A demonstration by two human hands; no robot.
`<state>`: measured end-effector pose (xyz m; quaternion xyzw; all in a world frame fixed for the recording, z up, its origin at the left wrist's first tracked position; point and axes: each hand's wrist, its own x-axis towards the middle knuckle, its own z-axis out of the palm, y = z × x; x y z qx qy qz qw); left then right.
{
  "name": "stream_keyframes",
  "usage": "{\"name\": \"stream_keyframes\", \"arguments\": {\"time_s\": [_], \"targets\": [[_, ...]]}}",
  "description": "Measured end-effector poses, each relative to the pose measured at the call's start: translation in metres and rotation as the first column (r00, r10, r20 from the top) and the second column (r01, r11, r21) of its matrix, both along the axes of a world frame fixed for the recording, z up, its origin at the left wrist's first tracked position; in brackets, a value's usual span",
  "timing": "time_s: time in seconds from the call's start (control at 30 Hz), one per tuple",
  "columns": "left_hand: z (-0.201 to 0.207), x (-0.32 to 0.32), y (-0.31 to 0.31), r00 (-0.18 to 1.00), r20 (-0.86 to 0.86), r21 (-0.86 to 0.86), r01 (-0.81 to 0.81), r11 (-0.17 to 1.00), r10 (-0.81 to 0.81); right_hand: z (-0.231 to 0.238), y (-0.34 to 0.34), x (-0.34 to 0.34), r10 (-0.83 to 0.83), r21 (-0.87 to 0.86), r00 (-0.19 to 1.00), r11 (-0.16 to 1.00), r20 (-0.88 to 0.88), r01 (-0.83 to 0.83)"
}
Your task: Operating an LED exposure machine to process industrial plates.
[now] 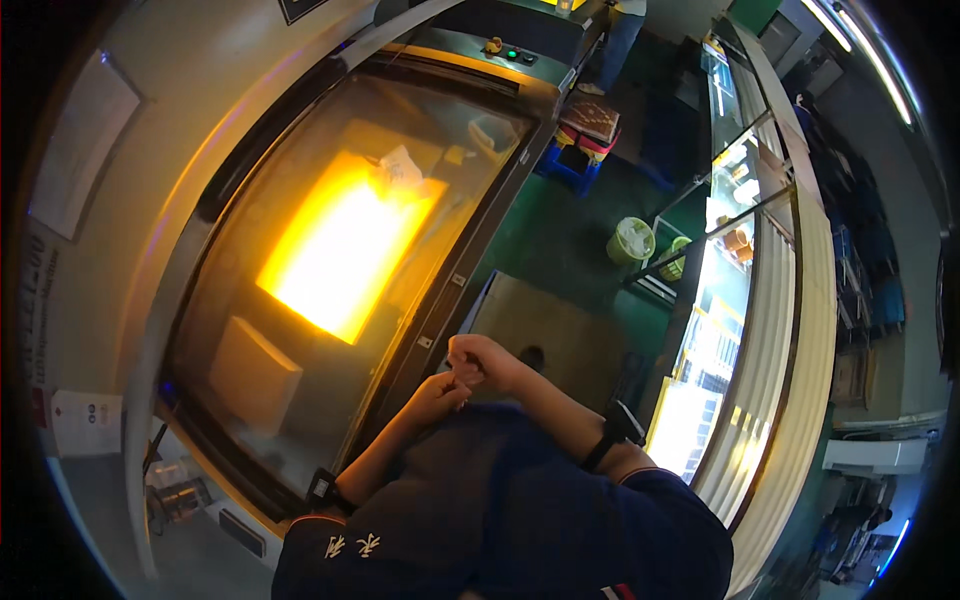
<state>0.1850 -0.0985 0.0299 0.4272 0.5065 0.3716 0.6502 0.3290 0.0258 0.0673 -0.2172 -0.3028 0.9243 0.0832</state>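
My left hand (436, 398) and my right hand (482, 361) meet in front of my chest, near the front edge of a large machine. Fingers on both are curled in and pressed together; anything pinched between them is too small or hidden. The machine's framed glass top (400, 120) lies to the left of my hands. Under it glows a bright yellow light panel (345, 250). A white sheet or piece (402, 168) lies at the panel's far end, and a pale rectangular board (255, 370) shows at the near end.
A control strip with a yellow knob (493, 45) runs along the machine's far end. Beyond stand a blue stool (572, 172) and a person's legs (622, 50). A green basket (631, 242) sits on the floor. At right is a lit bench (690, 410).
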Motion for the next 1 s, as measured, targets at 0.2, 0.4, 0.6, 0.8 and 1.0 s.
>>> {"name": "stream_keyframes", "arguments": {"time_s": [0.2,0.4,0.6,0.8,1.0], "targets": [[-0.004,0.039,0.077,0.973,0.050,0.022,-0.228,0.973,0.227,-0.022,0.097,0.090,-0.244,-0.057,0.960,0.966,0.138,0.253],[0.014,0.040,0.151,0.905,0.105,0.146,-0.424,0.894,0.412,-0.045,0.179,0.168,-0.321,-0.054,0.924,0.939,0.209,0.338],[0.065,0.012,0.181,0.796,0.086,0.331,-0.591,0.736,0.600,-0.066,0.218,0.149,-0.174,-0.080,0.957,0.977,0.233,0.197],[0.097,-0.035,0.179,0.617,0.025,0.414,-0.723,0.554,0.786,-0.072,0.246,0.069,-0.051,0.023,0.959,0.999,0.278,0.046],[0.119,-0.085,0.193,0.500,0.268,0.573,-0.770,0.281,0.823,-0.054,0.282,0.007,0.095,0.157,0.976,0.979,0.194,-0.126]]}}
